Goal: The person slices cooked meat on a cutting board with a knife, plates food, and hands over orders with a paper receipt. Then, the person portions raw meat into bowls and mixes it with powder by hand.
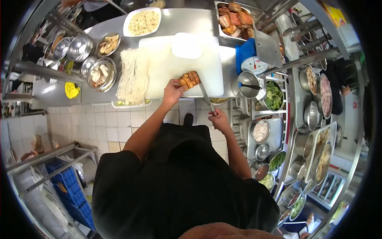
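Observation:
A browned piece of roasted meat [189, 80], cut across into several slices, lies near the front edge of the white cutting board [163, 79]. My left hand [173, 92] is closed on the meat's left end. In my right hand [219, 119] is the handle of a knife [205, 93], its blade reaching up to the right end of the meat. A white rectangular plate [187, 46] rests on the upper part of the board. Pale noodles [132, 75] are spread along the board's left side.
A white dish of food [142, 22] stands behind the board. At the back right is a tray of roasted meat chunks [235, 20], near a blue scale [254, 63]. Metal bowls [102, 74] stand left; a steel pot [247, 84] and bowl of greens [273, 95] are right.

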`<state>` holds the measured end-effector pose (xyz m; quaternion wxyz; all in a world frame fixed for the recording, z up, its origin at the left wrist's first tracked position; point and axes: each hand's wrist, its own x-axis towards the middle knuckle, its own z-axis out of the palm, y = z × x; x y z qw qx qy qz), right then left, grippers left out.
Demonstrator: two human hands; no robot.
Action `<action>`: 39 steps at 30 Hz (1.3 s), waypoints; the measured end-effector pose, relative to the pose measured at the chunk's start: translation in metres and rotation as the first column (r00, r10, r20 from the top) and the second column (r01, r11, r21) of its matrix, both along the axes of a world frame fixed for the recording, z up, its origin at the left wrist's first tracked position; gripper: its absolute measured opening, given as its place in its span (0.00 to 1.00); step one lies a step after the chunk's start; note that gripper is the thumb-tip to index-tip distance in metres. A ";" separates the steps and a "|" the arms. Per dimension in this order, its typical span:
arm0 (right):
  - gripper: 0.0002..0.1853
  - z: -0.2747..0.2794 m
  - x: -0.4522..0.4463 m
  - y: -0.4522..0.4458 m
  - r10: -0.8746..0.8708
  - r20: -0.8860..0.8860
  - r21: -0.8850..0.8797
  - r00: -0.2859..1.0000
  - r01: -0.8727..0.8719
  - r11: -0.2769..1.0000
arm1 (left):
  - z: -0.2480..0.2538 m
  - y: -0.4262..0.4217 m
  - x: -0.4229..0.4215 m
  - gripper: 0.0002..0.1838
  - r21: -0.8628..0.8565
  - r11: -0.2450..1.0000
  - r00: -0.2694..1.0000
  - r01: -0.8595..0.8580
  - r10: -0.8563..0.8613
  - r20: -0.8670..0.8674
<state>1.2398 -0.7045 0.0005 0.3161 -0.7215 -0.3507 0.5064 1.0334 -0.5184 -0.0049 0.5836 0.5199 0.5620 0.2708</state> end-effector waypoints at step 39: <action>0.23 0.031 -0.065 0.081 0.034 0.380 0.204 0.924 -0.119 0.972 | -0.018 -0.008 -0.014 0.25 0.162 0.984 0.995 -0.076 0.084 -0.044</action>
